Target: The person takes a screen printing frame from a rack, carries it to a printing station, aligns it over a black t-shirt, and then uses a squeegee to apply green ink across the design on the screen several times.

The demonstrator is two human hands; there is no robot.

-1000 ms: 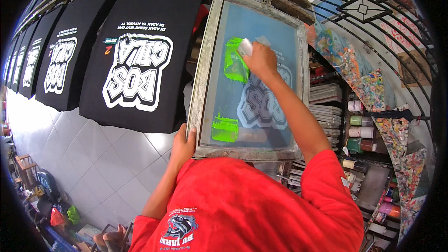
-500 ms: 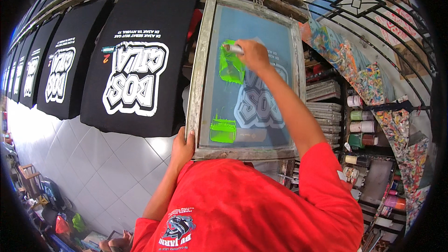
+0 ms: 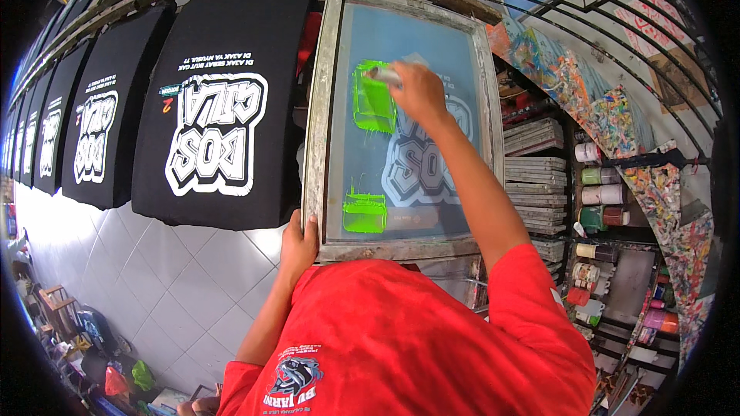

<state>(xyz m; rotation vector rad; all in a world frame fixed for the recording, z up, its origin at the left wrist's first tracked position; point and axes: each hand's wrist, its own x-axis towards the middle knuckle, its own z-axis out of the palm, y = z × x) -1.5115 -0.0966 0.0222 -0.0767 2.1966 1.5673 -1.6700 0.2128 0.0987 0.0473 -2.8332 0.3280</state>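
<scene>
- Beneath the right hand [image 3: 420,96], a framed screen [image 3: 317,131] carries two green ink patches [image 3: 375,104].
- To the right of this hand, a shelf [image 3: 632,237] carries stacked frames [image 3: 532,185] and containers [image 3: 601,195].
- Farther left from the left hand [image 3: 299,240], mixed objects [image 3: 92,330] stand on the tiled floor [image 3: 185,285].

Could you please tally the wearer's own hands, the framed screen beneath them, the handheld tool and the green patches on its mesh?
Hands: 2 (left hand, right hand)
Framed screen: 1
Handheld tool: 1
Green patches: 2 (upper patch, lower patch)
Total: 6
</scene>
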